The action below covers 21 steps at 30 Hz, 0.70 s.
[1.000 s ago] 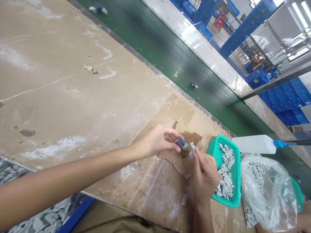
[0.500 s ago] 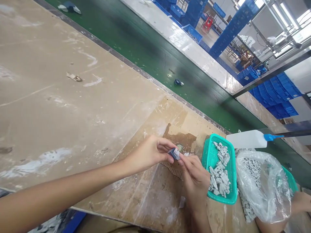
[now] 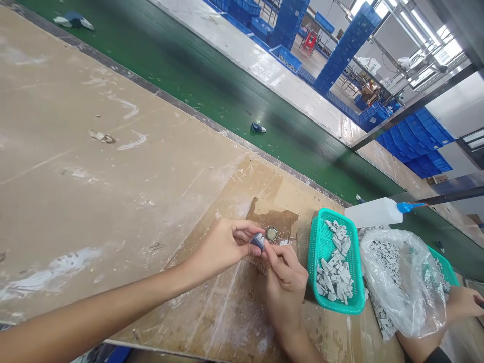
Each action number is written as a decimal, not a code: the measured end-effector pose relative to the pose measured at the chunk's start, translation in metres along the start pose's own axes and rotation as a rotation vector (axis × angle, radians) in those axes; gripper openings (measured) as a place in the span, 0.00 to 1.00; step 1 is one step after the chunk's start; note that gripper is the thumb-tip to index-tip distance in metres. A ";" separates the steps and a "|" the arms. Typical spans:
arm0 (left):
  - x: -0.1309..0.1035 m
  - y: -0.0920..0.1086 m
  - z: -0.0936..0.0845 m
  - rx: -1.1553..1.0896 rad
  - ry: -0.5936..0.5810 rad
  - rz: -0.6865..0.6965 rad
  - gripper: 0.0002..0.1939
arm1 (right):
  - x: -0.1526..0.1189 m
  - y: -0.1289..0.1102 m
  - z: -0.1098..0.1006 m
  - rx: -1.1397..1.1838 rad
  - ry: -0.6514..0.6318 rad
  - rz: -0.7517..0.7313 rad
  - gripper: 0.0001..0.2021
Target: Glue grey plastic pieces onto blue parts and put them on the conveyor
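A: Where do we have the small dark blue piece (image 3: 256, 240)?
B: In the left hand (image 3: 230, 244), pinched between thumb and fingers, just beside a small round dish (image 3: 271, 233) over the damp-stained worktop (image 3: 242, 307).

A: And the right hand (image 3: 285, 280)?
B: Thumb and forefinger closed at the near edge of a pale piece (image 3: 261, 238), which lies against the blue one. How hard they grip, we cannot tell.

A: Our notes on handling?
B: We judge this to be a fitting step. We let the left hand act as the vise: firm, level, fingertips back from the meeting faces. The right does the fine steering.

A: Pressure?
B: Light until the edges line up, then even and straight; a sideways push could skid the pale piece off. We keep both wrists low and quiet, knuckles out of the dish.

A: Anything nearby to mind?
B: The green basket (image 3: 310, 252) of pale pieces, beside our right hand. We keep that elbow's swing small. Any wetness on the faces is too small to see.
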State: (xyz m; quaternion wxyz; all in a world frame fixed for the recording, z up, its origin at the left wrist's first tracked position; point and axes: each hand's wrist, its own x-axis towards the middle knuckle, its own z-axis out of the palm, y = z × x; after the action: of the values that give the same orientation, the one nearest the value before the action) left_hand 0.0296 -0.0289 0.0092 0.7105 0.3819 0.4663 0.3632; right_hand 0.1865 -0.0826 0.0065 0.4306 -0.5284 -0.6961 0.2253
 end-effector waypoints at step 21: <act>0.012 0.018 -0.014 -0.537 0.081 -0.016 0.06 | 0.012 0.024 -0.117 -0.190 0.765 -0.143 0.15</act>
State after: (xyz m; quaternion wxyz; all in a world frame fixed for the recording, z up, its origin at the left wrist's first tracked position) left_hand 0.0167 -0.0079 0.0167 0.7700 0.1614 0.3844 0.4830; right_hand 0.2964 -0.0793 0.0541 0.6224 -0.5619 -0.5385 -0.0835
